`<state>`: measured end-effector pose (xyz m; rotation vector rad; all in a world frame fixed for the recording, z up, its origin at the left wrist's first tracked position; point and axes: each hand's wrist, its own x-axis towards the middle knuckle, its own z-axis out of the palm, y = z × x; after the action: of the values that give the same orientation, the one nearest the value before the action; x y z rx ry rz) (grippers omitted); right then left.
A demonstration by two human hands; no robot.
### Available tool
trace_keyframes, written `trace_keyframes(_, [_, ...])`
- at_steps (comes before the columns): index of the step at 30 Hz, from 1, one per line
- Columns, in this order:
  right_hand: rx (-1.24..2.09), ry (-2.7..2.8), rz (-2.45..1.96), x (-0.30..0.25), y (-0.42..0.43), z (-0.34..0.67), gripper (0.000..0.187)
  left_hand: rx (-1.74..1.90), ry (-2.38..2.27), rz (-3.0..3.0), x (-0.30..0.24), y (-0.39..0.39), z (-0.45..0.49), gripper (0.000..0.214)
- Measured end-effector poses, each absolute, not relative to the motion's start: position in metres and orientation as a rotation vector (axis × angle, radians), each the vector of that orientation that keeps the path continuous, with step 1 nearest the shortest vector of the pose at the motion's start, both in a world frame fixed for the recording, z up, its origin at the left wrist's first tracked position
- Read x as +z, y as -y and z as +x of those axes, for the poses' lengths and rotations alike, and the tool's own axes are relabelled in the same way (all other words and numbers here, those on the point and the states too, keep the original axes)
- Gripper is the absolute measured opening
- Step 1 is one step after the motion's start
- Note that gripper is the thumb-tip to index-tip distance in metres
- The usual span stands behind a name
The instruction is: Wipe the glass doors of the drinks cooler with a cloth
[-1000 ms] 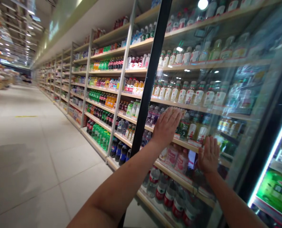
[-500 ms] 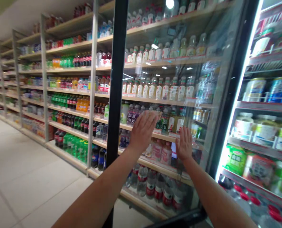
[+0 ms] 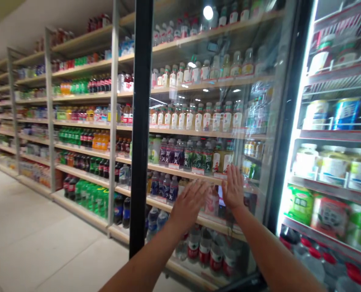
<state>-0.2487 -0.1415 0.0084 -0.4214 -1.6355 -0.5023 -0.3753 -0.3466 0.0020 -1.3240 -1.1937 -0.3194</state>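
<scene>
A tall glass door (image 3: pixel 198 95) with a black frame stands in front of me, and bottles show through it. My left hand (image 3: pixel 190 201) is held up at the glass, palm toward it, fingers stretched out; I cannot make out anything under the palm. Just to its right, my right hand (image 3: pixel 233 190) is also raised against the glass, smaller in view, with its fingers straight and pointing up. Whether each palm fully touches the pane is hard to tell. Behind the hands, a pink-labelled bottle (image 3: pixel 211 202) is partly covered.
Shelves (image 3: pixel 82 122) of drink bottles run off to the left above a pale tiled floor (image 3: pixel 73 259). On the right is a lit cooler with cans, jars (image 3: pixel 334 167) and packs on racks. A black bar (image 3: pixel 244 284) crosses low at the door. Lights reflect in the glass.
My left hand has slid down the glass, from the level of the dark bottles to the shelf below. The right hand is slightly lower. The view has shifted a little.
</scene>
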Motion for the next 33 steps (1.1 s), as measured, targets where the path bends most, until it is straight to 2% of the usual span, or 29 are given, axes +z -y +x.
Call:
trace_keyframes(5, [-0.495, 1.633, -0.427, 0.008, 0.140, -0.249, 0.069, -0.482, 1.272, -1.132, 0.087, 0.362, -0.385, 0.058])
trace_keyframes(8, [-0.501, 1.635, -0.417, 0.008, 0.140, -0.249, 0.068, -0.564, 1.274, -1.067, 0.116, 0.365, -0.386, 0.056])
trace_keyframes(11, [-0.508, 1.631, -0.416, 0.008, 0.140, -0.248, 0.067, -0.542, 1.282, -1.080, 0.097, 0.362, -0.381, 0.055])
trace_keyframes(16, [-0.510, 1.622, -0.396, 0.008, 0.140, -0.249, 0.067, -0.322, 1.205, -1.301, 0.006, 0.358, -0.375, 0.052])
trace_keyframes(18, [-0.509, 1.616, -0.392, 0.008, 0.140, -0.250, 0.067, -0.257, 1.166, -1.342, -0.012, 0.360, -0.379, 0.050])
trace_keyframes(21, [-0.505, 1.614, -0.420, 0.007, 0.140, -0.251, 0.067, -0.268, 1.155, -1.300, 0.006, 0.366, -0.386, 0.050])
trace_keyframes(28, [-0.516, 1.631, -0.415, 0.005, 0.137, -0.249, 0.067, -0.547, 1.307, -1.056, 0.120, 0.380, -0.394, 0.059])
trace_keyframes(30, [-0.517, 1.634, -0.417, 0.005, 0.137, -0.248, 0.067, -0.587, 1.315, -1.020, 0.124, 0.376, -0.391, 0.058])
trace_keyframes(33, [-0.512, 1.637, -0.421, 0.006, 0.138, -0.247, 0.066, -0.521, 1.306, -1.079, 0.088, 0.363, -0.381, 0.056])
